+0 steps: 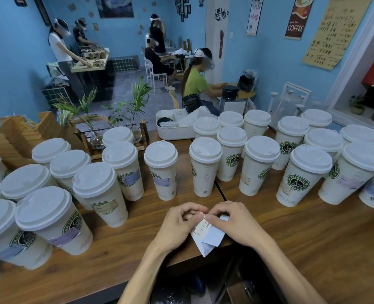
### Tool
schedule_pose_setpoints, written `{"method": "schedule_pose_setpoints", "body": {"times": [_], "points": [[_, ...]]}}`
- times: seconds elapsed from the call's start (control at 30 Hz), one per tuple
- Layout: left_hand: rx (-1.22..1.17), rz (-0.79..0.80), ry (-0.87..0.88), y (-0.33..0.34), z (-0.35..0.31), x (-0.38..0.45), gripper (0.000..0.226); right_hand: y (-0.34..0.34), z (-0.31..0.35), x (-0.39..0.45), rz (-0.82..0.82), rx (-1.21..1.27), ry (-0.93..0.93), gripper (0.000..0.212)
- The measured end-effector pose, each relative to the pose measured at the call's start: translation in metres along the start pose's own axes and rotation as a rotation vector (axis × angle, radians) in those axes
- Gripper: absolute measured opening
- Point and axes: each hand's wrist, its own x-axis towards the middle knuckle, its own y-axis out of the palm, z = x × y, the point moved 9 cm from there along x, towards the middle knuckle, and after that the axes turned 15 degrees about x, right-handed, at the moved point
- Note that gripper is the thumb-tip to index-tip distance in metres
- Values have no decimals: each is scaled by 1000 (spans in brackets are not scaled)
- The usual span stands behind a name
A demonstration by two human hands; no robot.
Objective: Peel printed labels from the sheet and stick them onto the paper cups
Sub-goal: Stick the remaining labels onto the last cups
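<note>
Both hands are meeting over the bench's (120, 255) near edge: the left hand (177, 227) and right hand (236, 224) are each pinching the top of the label sheet (208, 235), whose print is too small to read. Fingers are hiding the peeled corner. Lidded cups (204, 170) are crowding the bench behind, several cut off at both sides.

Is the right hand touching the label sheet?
Touching. The head view shows the right hand with thumb and fingertips pinching the top edge of the label sheet, beside the left hand, which grips the same edge above the table.
</note>
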Motion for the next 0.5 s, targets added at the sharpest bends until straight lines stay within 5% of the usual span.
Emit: {"method": "schedule_pose_setpoints", "body": {"times": [0.5], "points": [[67,16,54,0,-6,-4,17,4,8,-3,26,-15,-4,16]]}}
